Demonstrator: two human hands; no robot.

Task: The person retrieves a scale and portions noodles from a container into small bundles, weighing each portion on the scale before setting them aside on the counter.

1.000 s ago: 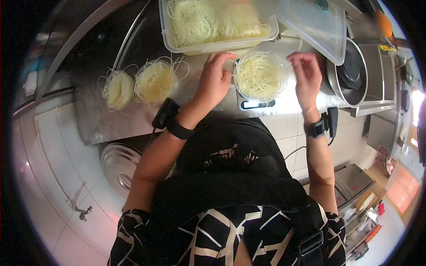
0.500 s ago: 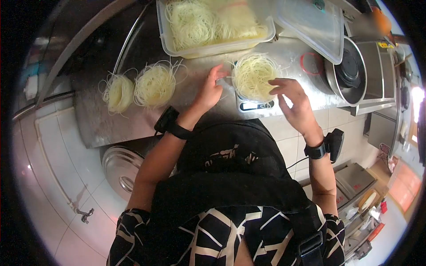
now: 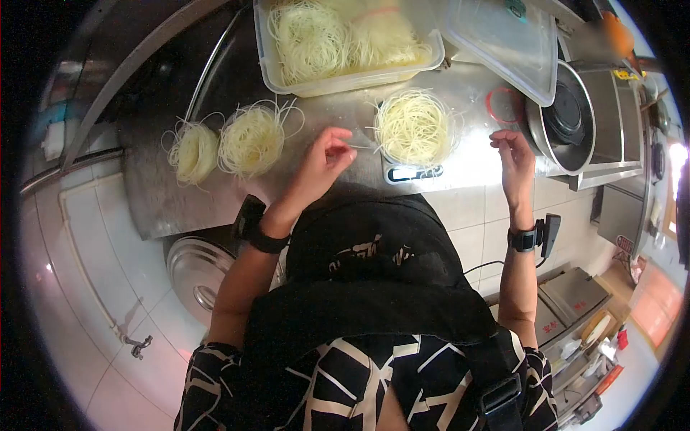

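Observation:
A round nest of pale noodle-like strands sits on a small digital scale, with loose strands sticking out around it. Left of the scale is my left hand, apart from the nest, its fingers loosely bent and the thumb spread away. My right hand hovers over the counter's right part, fingers half curled, with nothing visible in it. Two more nests, a smaller strand nest and a larger strand nest, lie on the metal counter further left.
Behind the scale stands a plastic tub holding more strands. Its translucent lid leans at the right. A red rubber band lies near a metal pan with a black object inside. A round metal lid is below the counter.
My right hand has left the nest on the scale and moved right. My left hand has drawn slightly left and down, away from the nest. The nest stays on the scale.

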